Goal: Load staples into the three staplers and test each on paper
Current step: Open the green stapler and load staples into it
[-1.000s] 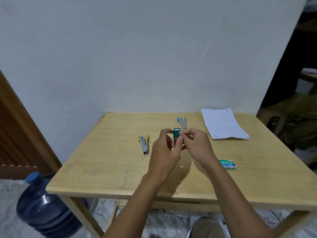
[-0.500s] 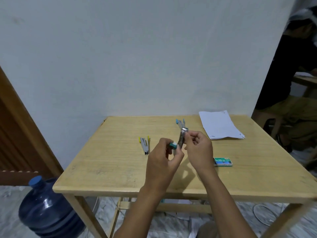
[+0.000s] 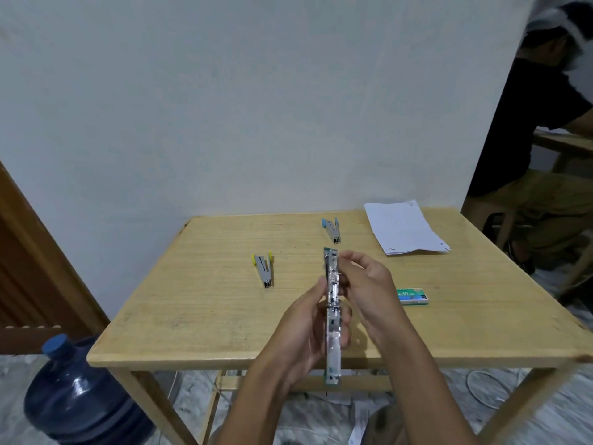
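A teal stapler [image 3: 332,316] is swung fully open into one long metal strip, held upright above the wooden table [image 3: 199,316]. My left hand [image 3: 305,329] grips its lower half. My right hand [image 3: 369,290] pinches its upper half near the middle hinge. A yellow stapler [image 3: 265,272] lies on the table to the left. Farther back lies a blue stapler [image 3: 332,230]. The green staple box [image 3: 412,296] sits to the right of my hands. A stack of white paper [image 3: 404,229] rests at the back right corner.
A blue water jug [image 3: 77,393] stands on the floor at the left, beside a wooden door [image 3: 29,252]. Another person [image 3: 545,123] sits at the far right by a second table. A white wall is close behind the table.
The teal stapler has been unfolded from closed to fully opened out into a straight strip. Both hands have spread apart along it and come nearer to me.
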